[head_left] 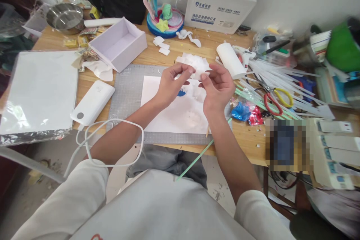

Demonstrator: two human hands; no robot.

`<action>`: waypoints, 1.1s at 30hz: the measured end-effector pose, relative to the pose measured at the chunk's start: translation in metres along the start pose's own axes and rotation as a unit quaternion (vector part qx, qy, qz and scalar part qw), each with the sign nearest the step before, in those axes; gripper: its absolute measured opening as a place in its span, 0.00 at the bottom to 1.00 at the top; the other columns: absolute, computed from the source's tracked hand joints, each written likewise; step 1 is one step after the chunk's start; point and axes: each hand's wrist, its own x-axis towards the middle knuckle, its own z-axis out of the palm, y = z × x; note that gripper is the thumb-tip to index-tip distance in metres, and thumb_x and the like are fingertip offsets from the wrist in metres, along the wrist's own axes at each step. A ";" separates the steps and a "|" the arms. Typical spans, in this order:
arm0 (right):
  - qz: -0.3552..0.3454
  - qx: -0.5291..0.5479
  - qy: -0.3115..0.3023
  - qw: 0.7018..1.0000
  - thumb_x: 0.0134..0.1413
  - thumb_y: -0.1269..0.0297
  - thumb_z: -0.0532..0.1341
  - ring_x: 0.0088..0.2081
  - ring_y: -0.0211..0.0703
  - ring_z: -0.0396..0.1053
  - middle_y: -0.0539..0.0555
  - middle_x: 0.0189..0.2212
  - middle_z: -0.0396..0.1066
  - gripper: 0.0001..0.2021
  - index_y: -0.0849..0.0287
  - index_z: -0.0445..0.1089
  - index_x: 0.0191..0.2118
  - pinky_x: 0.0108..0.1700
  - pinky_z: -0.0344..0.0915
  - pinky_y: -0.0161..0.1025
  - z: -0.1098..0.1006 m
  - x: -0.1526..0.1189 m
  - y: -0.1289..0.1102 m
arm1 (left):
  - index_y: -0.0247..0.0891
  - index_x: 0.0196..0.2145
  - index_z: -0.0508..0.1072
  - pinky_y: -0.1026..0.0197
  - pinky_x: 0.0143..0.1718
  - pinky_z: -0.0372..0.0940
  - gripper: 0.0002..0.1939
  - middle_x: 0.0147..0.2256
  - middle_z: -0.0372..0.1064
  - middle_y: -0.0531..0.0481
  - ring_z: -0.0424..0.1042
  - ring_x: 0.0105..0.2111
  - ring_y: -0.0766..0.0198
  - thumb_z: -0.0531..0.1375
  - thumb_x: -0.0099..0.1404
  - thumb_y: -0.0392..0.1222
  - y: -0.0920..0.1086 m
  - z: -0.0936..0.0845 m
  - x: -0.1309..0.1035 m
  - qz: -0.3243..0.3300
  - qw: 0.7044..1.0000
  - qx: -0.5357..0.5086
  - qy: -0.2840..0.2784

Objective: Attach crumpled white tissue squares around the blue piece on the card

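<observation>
Between my two hands is a small white piece, thin and pale against the white things behind it. My left hand [174, 84] pinches its left side with thumb and forefinger. On its other side, my right hand [216, 88] has thumb and fingertips closed on it. Beneath the hands lies a white sheet [168, 116] on a grey cutting mat [123, 93]. A small blue piece [181, 93] shows beside my left hand. White crumpled material [194, 60] sits just beyond my fingers. A green stick [194, 160] slants over the table's front edge near my right forearm.
A white power bank [93, 103] with a looping cable and a lilac box [119, 45] stand left. Right are a white roll [231, 60], scissors [272, 101], white sticks [281, 78] and a blue packet [240, 111]. A clay model [165, 22] stands behind.
</observation>
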 end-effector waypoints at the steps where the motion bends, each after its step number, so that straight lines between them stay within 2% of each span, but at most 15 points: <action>1: -0.009 -0.011 0.008 1.000 0.57 0.49 0.66 0.33 0.37 0.73 0.48 0.33 0.73 0.17 0.49 0.69 0.48 0.30 0.73 0.36 0.000 -0.001 -0.002 | 0.38 0.37 0.78 0.69 0.35 0.72 0.13 0.39 0.73 0.48 0.72 0.38 0.68 0.64 0.66 0.52 -0.001 0.000 0.000 0.008 1.000 0.010 0.002; 3: -0.020 -0.027 0.018 0.999 0.57 0.50 0.66 0.33 0.38 0.73 0.48 0.33 0.73 0.16 0.49 0.70 0.47 0.32 0.74 0.37 0.001 -0.003 -0.008 | 0.39 0.38 0.78 0.69 0.36 0.72 0.15 0.41 0.73 0.47 0.72 0.40 0.67 0.65 0.65 0.54 -0.002 -0.001 0.001 0.032 0.999 0.033 -0.003; 5: -0.017 -0.028 0.018 0.999 0.56 0.50 0.67 0.34 0.38 0.73 0.48 0.33 0.73 0.16 0.48 0.69 0.48 0.34 0.74 0.38 0.001 -0.005 -0.014 | 0.38 0.36 0.78 0.69 0.35 0.71 0.17 0.38 0.72 0.48 0.71 0.38 0.68 0.67 0.63 0.56 -0.004 -0.001 0.001 0.045 0.998 0.039 -0.011; 11: 0.017 0.004 -0.017 1.000 0.55 0.51 0.68 0.33 0.38 0.75 0.48 0.34 0.74 0.19 0.48 0.69 0.51 0.31 0.74 0.36 0.000 -0.004 -0.011 | 0.38 0.33 0.74 0.69 0.31 0.72 0.17 0.32 0.69 0.52 0.69 0.33 0.71 0.66 0.63 0.56 -0.005 -0.001 0.003 -0.004 1.000 0.001 -0.001; 14: 0.042 0.021 -0.020 0.999 0.55 0.52 0.67 0.31 0.36 0.75 0.47 0.32 0.74 0.17 0.49 0.70 0.49 0.29 0.74 0.34 0.000 -0.002 -0.005 | 0.38 0.32 0.73 0.70 0.31 0.72 0.17 0.32 0.68 0.53 0.68 0.32 0.71 0.66 0.63 0.55 -0.005 -0.002 0.003 -0.015 1.000 -0.008 0.002; 18: 0.064 0.028 -0.012 0.998 0.54 0.51 0.68 0.28 0.35 0.74 0.46 0.30 0.74 0.16 0.51 0.71 0.46 0.29 0.73 0.34 0.001 -0.002 -0.003 | 0.38 0.31 0.72 0.68 0.32 0.73 0.21 0.31 0.67 0.53 0.70 0.32 0.70 0.66 0.61 0.60 -0.004 0.000 0.001 -0.026 0.999 -0.014 -0.015; 21: 0.052 0.024 -0.007 0.998 0.52 0.50 0.69 0.28 0.35 0.73 0.46 0.29 0.73 0.16 0.51 0.72 0.43 0.29 0.73 0.34 0.002 -0.002 -0.004 | 0.38 0.30 0.71 0.68 0.31 0.72 0.23 0.30 0.67 0.53 0.70 0.32 0.70 0.69 0.57 0.61 -0.002 0.001 0.000 -0.024 0.999 -0.024 -0.026; 24: 0.047 0.027 -0.009 0.998 0.55 0.49 0.67 0.28 0.35 0.73 0.46 0.29 0.73 0.15 0.51 0.72 0.44 0.29 0.72 0.34 0.000 -0.001 -0.007 | 0.37 0.29 0.70 0.69 0.31 0.71 0.22 0.29 0.67 0.54 0.70 0.31 0.71 0.69 0.58 0.59 -0.001 0.000 0.001 -0.041 0.998 -0.041 -0.021; 29: 0.097 0.062 -0.027 0.993 0.61 0.47 0.61 0.29 0.33 0.72 0.48 0.30 0.73 0.15 0.52 0.74 0.42 0.27 0.70 0.31 -0.005 0.000 -0.016 | 0.37 0.28 0.68 0.68 0.33 0.72 0.21 0.28 0.66 0.54 0.69 0.31 0.71 0.68 0.61 0.57 -0.001 -0.002 0.002 -0.080 0.994 -0.066 -0.024; 33: 0.096 0.060 -0.043 0.993 0.55 0.49 0.66 0.28 0.34 0.72 0.47 0.29 0.73 0.14 0.53 0.75 0.39 0.26 0.69 0.31 -0.002 -0.002 -0.020 | 0.37 0.28 0.68 0.69 0.32 0.71 0.22 0.28 0.66 0.54 0.69 0.30 0.71 0.68 0.60 0.58 -0.001 -0.002 0.002 -0.082 0.994 -0.068 -0.030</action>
